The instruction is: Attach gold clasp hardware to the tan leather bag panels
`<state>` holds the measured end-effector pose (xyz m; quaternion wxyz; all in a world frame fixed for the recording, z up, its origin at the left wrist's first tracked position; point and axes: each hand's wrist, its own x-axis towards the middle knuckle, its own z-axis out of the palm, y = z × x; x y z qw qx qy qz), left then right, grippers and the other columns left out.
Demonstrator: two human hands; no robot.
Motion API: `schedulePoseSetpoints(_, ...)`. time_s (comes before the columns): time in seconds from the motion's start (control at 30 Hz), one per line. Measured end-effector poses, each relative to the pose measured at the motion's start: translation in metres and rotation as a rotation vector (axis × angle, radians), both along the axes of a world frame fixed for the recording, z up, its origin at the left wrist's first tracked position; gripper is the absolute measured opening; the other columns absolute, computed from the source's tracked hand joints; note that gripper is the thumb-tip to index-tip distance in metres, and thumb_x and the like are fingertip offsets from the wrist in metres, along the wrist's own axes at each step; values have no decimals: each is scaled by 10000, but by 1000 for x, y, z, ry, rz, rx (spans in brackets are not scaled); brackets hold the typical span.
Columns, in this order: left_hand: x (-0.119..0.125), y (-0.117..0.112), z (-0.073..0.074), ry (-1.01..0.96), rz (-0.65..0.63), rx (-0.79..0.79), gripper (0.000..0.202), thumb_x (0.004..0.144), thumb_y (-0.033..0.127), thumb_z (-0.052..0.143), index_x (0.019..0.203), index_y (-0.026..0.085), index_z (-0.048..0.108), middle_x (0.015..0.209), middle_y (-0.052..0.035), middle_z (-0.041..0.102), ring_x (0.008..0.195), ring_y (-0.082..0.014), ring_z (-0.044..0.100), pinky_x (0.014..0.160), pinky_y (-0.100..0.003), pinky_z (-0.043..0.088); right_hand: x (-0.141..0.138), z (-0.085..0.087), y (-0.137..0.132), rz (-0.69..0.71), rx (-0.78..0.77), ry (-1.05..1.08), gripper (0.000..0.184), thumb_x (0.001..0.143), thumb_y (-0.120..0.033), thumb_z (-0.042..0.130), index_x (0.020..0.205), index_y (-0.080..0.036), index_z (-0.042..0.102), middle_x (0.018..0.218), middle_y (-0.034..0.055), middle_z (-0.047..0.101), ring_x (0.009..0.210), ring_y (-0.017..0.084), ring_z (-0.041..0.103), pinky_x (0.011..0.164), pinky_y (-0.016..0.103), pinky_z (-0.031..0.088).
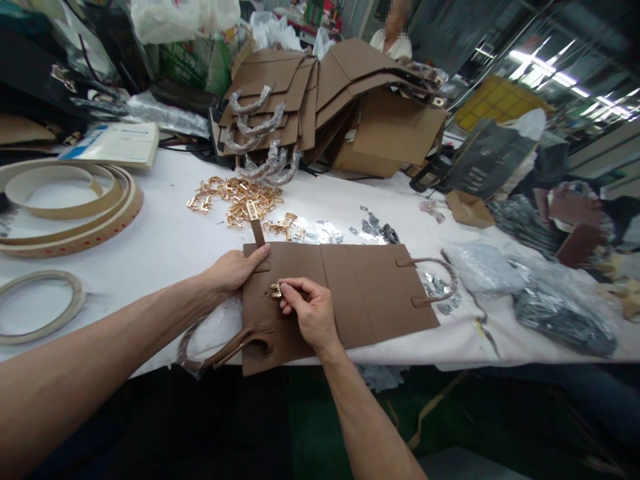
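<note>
A flat brown bag panel lies near the table's front edge, with a plastic-wrapped handle at its right end and another handle at its left. My left hand grips the panel's upper left edge, thumb on top and fingers hidden beneath. Just beyond that thumb a brown strap with a gold plate at its tip sticks out past the edge. Between thumb and fingers, my right hand pinches a small gold clasp piece with prongs, held close to small holes in the panel.
Loose gold clasp parts are heaped behind the panel, beside thin silver plates. Brown bag panels are stacked at the back. Tape rolls lie left; plastic-wrapped packets lie right. A person is in the background.
</note>
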<state>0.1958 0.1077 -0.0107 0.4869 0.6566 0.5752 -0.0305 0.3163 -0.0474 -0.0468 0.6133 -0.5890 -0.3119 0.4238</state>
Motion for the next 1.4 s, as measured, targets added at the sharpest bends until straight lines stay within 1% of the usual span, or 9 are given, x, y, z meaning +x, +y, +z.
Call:
schedulePoseSetpoints(0.17,-2,0,-6,-118,33,-45,739,753,875,556,744,158,735,722,-148,768,658,-276,695,495,-318,440,0,2,-1,2,23,13,210,877,-354,772,975,-173,811,673,4,703,539,99,625,544,211,522)
schedulePoseSetpoints(0.37,-1,-1,-4,-114,43,-40,761,733,884,571,785,149,762,627,-137,740,634,-293,697,476,-326,431,-2,4,0,-7,44,-18,188,878,-340,770,960,-178,818,720,5,688,548,93,625,540,210,525)
schedulePoseSetpoints(0.5,-2,-2,-4,-122,50,-15,728,748,857,585,771,153,771,615,-132,742,649,-299,711,496,-328,455,-2,5,0,-5,44,-53,183,888,-343,761,959,-184,818,755,9,683,546,91,622,535,214,534)
schedulePoseSetpoints(0.63,-2,-1,-3,-119,50,-12,706,790,826,569,795,150,773,703,-146,779,704,-294,728,536,-319,485,-3,7,-1,5,53,-90,159,896,-324,755,946,-188,820,769,9,670,547,85,616,531,211,529)
schedulePoseSetpoints(0.8,-1,0,-2,-53,7,11,723,845,807,502,815,136,772,859,-184,805,789,-299,740,603,-323,506,-3,7,0,4,55,-113,158,891,-334,761,942,-197,823,757,4,659,543,88,607,522,217,527)
schedulePoseSetpoints(1.0,-2,-1,-4,-104,26,19,739,841,807,500,915,131,790,877,-174,809,790,-298,741,613,-323,506,-4,4,0,7,46,-97,169,895,-339,761,955,-193,821,746,0,662,540,89,615,523,214,521)
schedulePoseSetpoints(1.1,-3,-1,-5,-127,24,18,713,839,787,526,914,131,794,922,-179,815,817,-295,747,635,-321,515,-5,5,0,4,49,-124,151,898,-321,758,947,-193,822,748,1,657,542,86,614,524,213,512)
schedulePoseSetpoints(1.27,-4,-2,-5,-163,29,50,652,862,745,520,899,153,790,928,-150,822,812,-283,755,652,-316,524,-8,7,0,-12,34,-218,152,911,-328,743,936,-199,820,750,2,646,548,93,618,526,222,501)
schedulePoseSetpoints(1.4,-5,-5,-7,-152,12,89,647,879,730,499,905,147,779,939,-168,815,861,-307,752,710,-347,524,-11,7,-2,-17,28,-275,157,932,-327,719,932,-200,811,756,7,650,552,103,630,534,230,510)
